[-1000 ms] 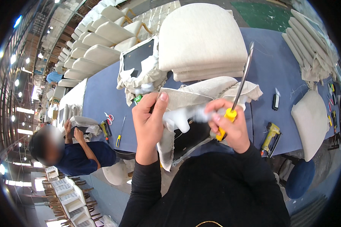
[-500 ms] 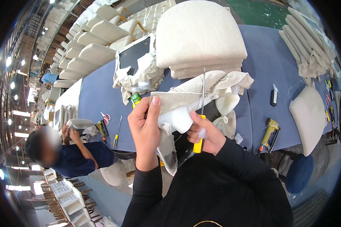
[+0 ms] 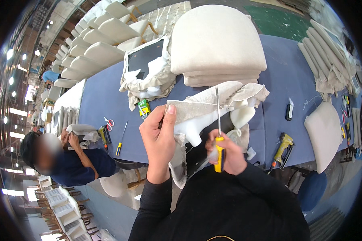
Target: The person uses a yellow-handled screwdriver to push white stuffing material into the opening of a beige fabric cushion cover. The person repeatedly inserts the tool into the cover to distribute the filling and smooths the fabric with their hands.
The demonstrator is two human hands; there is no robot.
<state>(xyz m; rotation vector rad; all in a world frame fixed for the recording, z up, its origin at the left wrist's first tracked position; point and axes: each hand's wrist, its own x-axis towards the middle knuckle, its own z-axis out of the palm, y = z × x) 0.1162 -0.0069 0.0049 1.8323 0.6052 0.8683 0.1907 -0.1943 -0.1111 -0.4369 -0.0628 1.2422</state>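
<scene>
My left hand (image 3: 160,138) pinches the edge of a beige upholstery cover (image 3: 197,106) between thumb and fingers, holding it raised. White padding (image 3: 191,129) hangs out below the fabric. In my right hand (image 3: 232,154) is a screwdriver (image 3: 219,162) with a yellow and black handle, its long metal shaft pointing away from me across the cover. A translucent white tuft sits against the handle by my fingers, slightly blurred. Under the cover lies a black panel (image 3: 201,150), partly hidden by cloth and hands.
Beyond the work rises a stack of beige seat cushions (image 3: 219,40). A part-covered seat (image 3: 147,60) and a green box (image 3: 144,107) lie to the left. Rightward are a staple gun (image 3: 283,148) and a beige panel (image 3: 323,134). A co-worker (image 3: 80,166) works at left.
My right hand has drawn back from the padding and slightly right, with the screwdriver still in it. My left hand keeps its hold on the cover. The whole view has shifted a little.
</scene>
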